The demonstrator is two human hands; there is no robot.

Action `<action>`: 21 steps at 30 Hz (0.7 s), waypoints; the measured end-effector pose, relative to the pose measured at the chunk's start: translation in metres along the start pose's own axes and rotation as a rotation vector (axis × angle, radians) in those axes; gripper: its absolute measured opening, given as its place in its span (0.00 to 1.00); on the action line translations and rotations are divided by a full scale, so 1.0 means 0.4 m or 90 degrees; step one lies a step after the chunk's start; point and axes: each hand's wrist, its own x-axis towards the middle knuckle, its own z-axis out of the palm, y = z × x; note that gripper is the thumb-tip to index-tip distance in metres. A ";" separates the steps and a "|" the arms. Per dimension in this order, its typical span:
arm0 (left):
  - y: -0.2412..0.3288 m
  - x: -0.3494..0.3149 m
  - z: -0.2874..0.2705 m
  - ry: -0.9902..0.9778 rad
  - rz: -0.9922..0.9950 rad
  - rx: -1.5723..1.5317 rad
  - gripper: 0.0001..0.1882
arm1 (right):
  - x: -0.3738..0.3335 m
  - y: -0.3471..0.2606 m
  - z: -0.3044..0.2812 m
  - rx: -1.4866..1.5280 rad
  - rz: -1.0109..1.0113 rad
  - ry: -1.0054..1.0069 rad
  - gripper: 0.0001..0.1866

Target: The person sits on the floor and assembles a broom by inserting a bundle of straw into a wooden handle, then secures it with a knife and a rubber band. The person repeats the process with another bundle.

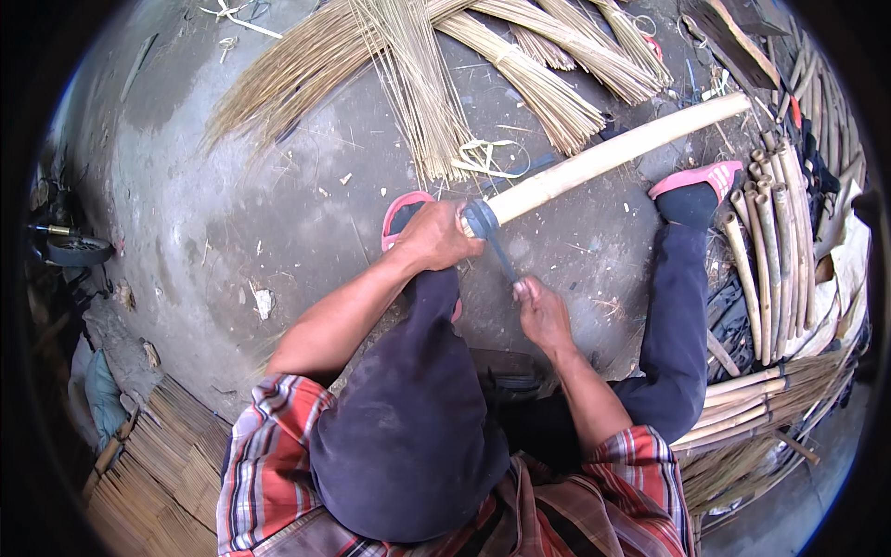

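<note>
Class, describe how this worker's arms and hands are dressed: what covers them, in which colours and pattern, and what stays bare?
The left sleeve and right sleeve are red plaid crossed with white and dark bands, ending around the elbows. Below them the forearms are bare. The left hand and right hand wear no gloves, and no wristwatch shows.

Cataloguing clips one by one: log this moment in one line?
left hand: holds pale pole at near end | right hand: pinches dark strip | dark strip: wound around pale pole | floor: stalk bundles
</note>
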 end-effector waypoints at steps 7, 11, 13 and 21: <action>0.058 -0.055 -0.028 -0.424 0.083 -0.198 0.17 | 0.184 -0.078 -0.032 0.176 -0.134 -0.028 0.09; 0.085 -0.055 -0.045 -0.517 0.046 -0.304 0.17 | 0.202 -0.106 -0.080 -0.049 -0.573 0.136 0.12; 0.092 -0.037 -0.033 -0.463 0.049 -0.202 0.22 | 0.194 -0.123 -0.096 -0.025 -0.548 0.172 0.12; 0.029 0.008 0.033 -0.039 0.118 0.124 0.31 | 0.091 -0.273 -0.247 -0.300 -0.065 -0.059 0.18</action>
